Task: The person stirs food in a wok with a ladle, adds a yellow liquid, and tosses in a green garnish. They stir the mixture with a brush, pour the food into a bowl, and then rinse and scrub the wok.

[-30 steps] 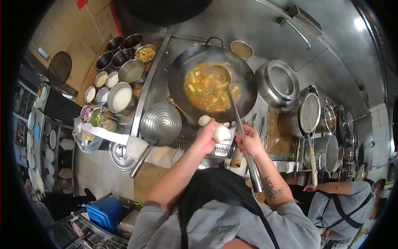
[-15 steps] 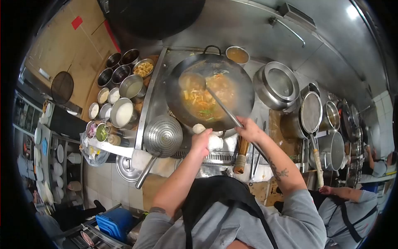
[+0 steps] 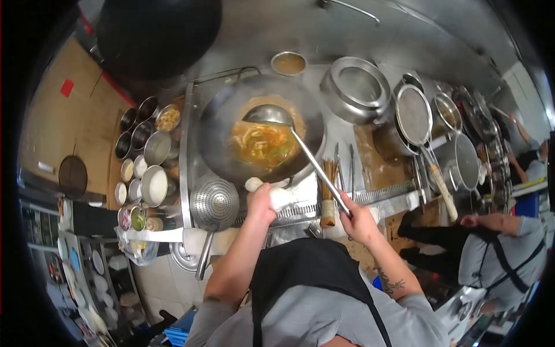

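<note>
A large dark wok [image 3: 215, 136] sits on the range, steaming, with vegetable pieces in orange-brown broth [image 3: 263, 147] inside. My left hand [image 3: 261, 202] is closed round a folded white cloth [image 3: 281, 198] at the wok's near rim; any handle beneath is hidden. In my closed right hand [image 3: 361, 224] is the long handle of a steel ladle [image 3: 269, 115]. Its bowl tilts over the far side of the broth. Left of my left hand rests a perforated strainer [image 3: 214, 203]. A bamboo wok brush [image 3: 328, 211] stands between my hands, near the front edge.
Several seasoning containers [image 3: 156, 185] line the left side. A bowl of brown liquid [image 3: 288, 63] stands behind the wok. To the right are a steel pot [image 3: 355, 87] and a mesh sieve [image 3: 414, 115] with a long handle. A co-worker [image 3: 500, 254] stands at far right.
The ladle's bowl has moved from the wok's left side to the far middle of the broth, and my right hand has drawn back toward my body. The view has shifted. My left hand stays at the rim.
</note>
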Motion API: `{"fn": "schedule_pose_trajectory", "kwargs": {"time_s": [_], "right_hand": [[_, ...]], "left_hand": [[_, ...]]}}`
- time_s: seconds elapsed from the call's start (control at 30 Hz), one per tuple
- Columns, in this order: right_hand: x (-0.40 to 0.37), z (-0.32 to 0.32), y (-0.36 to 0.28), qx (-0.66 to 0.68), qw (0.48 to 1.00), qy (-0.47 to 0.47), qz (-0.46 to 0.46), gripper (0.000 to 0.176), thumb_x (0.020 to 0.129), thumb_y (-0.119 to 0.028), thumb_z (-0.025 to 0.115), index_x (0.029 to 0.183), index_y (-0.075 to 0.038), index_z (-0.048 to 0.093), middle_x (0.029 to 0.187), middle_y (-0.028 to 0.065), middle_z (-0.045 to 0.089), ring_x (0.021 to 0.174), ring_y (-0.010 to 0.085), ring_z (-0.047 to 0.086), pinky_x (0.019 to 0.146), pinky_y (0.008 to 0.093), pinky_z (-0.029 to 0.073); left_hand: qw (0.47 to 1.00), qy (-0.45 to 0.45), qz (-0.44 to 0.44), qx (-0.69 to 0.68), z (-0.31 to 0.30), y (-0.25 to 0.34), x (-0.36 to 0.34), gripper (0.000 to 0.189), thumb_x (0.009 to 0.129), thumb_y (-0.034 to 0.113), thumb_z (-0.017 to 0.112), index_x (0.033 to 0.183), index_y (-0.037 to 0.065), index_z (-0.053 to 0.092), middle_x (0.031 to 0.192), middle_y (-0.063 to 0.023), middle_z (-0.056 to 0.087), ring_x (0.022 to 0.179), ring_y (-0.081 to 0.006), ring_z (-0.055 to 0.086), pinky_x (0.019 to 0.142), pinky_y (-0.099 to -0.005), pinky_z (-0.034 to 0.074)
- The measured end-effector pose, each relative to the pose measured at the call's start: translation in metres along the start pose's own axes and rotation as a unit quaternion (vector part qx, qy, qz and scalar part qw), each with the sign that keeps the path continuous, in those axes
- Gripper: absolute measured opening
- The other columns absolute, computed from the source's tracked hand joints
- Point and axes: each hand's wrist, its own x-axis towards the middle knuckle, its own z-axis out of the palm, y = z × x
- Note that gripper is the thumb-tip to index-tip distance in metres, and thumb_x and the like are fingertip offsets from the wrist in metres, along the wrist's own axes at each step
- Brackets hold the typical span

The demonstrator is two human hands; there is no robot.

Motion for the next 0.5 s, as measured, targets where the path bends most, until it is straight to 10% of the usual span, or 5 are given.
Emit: {"fn": "schedule_pose_trajectory", "kwargs": {"time_s": [0.33,0.43,0.5], "right_hand": [[-0.051,0.001,0.028,0.013,0.998,-0.032,0.047,0.059,0.086,-0.016,0.056,0.143,-0.024,0.045,0.091,0.0223,0.067,0.084,0.0414,0.065,0.077,0.0513,0.051],[-0.059,0.019,0.030,0.017,0.999,-0.001,0.045,0.059,0.085,-0.015,0.056,0.142,-0.022,0.044,0.090,0.0220,0.066,0.083,0.0421,0.064,0.075,0.0515,0.052],[-0.066,0.029,0.034,0.033,0.999,0.038,0.019,0.060,0.085,-0.014,0.058,0.143,-0.022,0.044,0.088,0.0212,0.066,0.082,0.0423,0.064,0.073,0.0513,0.051]], "left_hand": [[0.962,-0.150,-0.095,0.209,-0.046,0.050,0.100,0.029,0.088,0.018,0.053,0.109,0.000,0.062,0.103,-0.0134,0.069,0.091,-0.0300,0.069,0.082,-0.0415,0.059],[0.838,-0.299,0.183,0.419,-0.080,0.052,0.123,0.035,0.085,0.014,0.055,0.114,-0.006,0.060,0.105,-0.0160,0.063,0.098,-0.0301,0.063,0.090,-0.0393,0.051],[0.819,-0.325,0.171,0.441,-0.083,0.060,0.143,0.037,0.082,0.011,0.061,0.115,-0.006,0.059,0.103,-0.0164,0.055,0.099,-0.0278,0.055,0.092,-0.0368,0.042]]}}
